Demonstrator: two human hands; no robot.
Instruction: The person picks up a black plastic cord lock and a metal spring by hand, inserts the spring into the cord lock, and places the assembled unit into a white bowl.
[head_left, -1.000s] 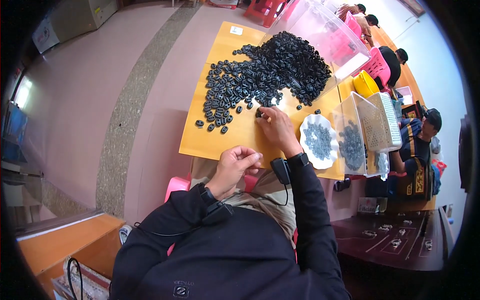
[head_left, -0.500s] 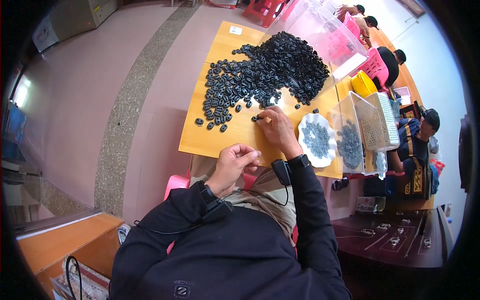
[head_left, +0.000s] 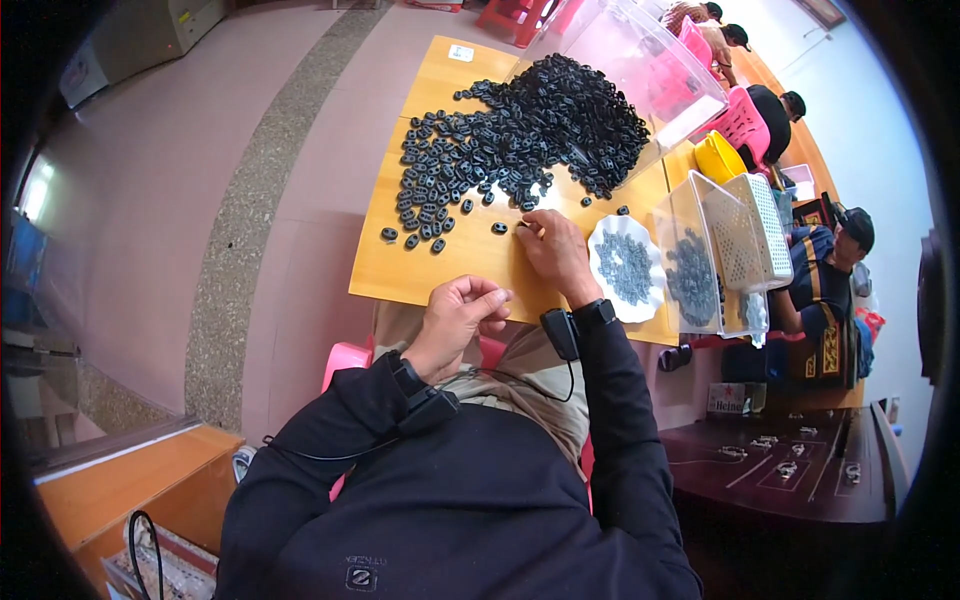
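Note:
My left hand [head_left: 462, 318] is closed in a pinch just off the table's near edge; what its fingertips hold, if anything, is too small to make out. Over the tabletop, my right hand [head_left: 557, 252] has its thumb and fingers drawn together, with a dark bit at the tips that I cannot name. Just left of those fingertips lies a single small black oval piece with two holes [head_left: 499, 228]. Beyond both hands, a large heap of the same black pieces [head_left: 575, 115] thins into a loose spread toward the left. Close to my right wrist sits a white scalloped dish [head_left: 655, 257] of small grey pieces [head_left: 625, 268].
A clear plastic bin [head_left: 690, 120] stands behind the heap on the wooden table [head_left: 400, 270]. To the right are another clear box [head_left: 690, 205], a white perforated basket [head_left: 765, 225] and a yellow container [head_left: 715, 160]. A person [head_left: 825, 265] and others sit along the right.
My right fingers have shifted slightly right, leaving the black oval piece beside them uncovered. My left hand keeps its pinch. The whole view has moved a little.

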